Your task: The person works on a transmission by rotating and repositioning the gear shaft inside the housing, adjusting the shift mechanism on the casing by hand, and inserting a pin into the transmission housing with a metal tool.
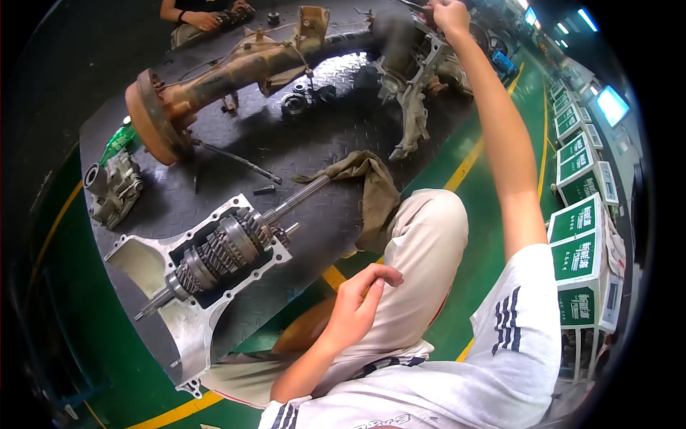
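Note:
My left hand [361,300] rests over my raised knee, its fingers curled together; whether anything is inside is hidden. At the top right my right arm stretches out, and my right hand [450,16] is closed around something thin and dark at the frame's top edge, beside a grey metal housing [409,93]. On the dark tabletop [243,150] in front of me lies an open gearbox casing [193,325] with a gear shaft assembly [225,250] in it. A brown-green rag [375,193] hangs over the table edge near my knee.
A rusty axle housing [229,79] spans the table's far part. Near its drum lie a green bottle [118,139], a metal housing [114,187] and a long bolt [239,161]. Another person's hand [204,20] is at the top left. Green-white boxes [575,243] line the right.

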Motion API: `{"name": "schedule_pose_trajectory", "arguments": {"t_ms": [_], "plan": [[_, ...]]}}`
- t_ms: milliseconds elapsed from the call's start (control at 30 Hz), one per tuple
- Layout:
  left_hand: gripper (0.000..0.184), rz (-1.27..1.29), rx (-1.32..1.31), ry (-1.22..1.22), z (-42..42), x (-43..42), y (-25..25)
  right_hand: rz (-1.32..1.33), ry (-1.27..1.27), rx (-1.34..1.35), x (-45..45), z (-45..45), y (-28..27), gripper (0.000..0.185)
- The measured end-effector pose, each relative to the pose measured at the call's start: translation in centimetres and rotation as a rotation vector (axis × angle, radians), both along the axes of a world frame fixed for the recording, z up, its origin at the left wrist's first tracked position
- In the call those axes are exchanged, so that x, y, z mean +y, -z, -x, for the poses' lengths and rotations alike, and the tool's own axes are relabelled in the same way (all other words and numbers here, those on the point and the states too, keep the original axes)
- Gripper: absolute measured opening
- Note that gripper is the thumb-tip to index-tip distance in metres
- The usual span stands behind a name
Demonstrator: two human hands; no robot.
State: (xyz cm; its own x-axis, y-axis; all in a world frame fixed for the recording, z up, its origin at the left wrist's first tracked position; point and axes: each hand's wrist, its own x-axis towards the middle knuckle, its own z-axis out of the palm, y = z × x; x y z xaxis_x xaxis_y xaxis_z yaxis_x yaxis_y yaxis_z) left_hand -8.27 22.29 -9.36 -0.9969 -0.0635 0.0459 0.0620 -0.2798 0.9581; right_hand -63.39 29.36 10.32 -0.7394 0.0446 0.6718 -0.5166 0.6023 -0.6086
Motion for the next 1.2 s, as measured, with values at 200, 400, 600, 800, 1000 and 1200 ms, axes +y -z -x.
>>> {"name": "schedule_pose_trajectory", "arguments": {"t_ms": [200,400,600,800,1000,1200], "plan": [[0.024,-0.017,0.036,0.036,1.6,0.7,0.7,-0.103,-0.118,0.016,1.4,1.6,-0.3,0.027],[0.024,-0.025,-0.01,0.052,2.6,2.1,1.4,-0.144,-0.173,-0.003,2.5,4.1,-0.7,0.027],[0.018,0.286,0.085,-0.226,4.6,1.8,0.5,-0.095,-0.208,-0.005,0.7,1.2,-0.9,0.028],[0.018,0.371,0.133,-0.3,7.0,2.2,-0.2,-0.277,-0.339,0.289,-4.7,-8.0,0.8,0.024],[0.023,0.336,0.104,-0.209,-1.2,1.2,0.5,-0.49,-0.502,0.415,-8.4,-15.6,4.4,0.016],[0.031,0.332,0.202,-0.156,-7.0,0.3,0.7,-0.688,-0.994,0.579,-10.9,-19.6,7.5,0.02]]}}
